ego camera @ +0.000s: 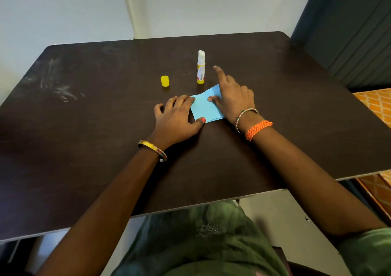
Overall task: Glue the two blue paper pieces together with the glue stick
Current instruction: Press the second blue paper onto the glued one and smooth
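Note:
The blue paper (pixel 204 109) lies flat on the dark table (pixel 105 127), one piece stacked on the other with a thin edge showing at the bottom. My left hand (pixel 177 117) rests at its left edge, thumb pressing the lower left corner. My right hand (pixel 230 95) presses down on the paper's right side, with its index finger lifted and pointing away. Just beyond the paper the glue stick (pixel 201 68) stands upright and uncapped, white glue extended. Its yellow cap (pixel 164 81) sits to the left of it.
The table's near edge (pixel 190 206) runs above my lap. A dark padded seat back (pixel 349 32) stands at the far right, and an orange patterned fabric (pixel 374 104) lies beyond the right edge. Pale scuff marks (pixel 61 89) show at the far left.

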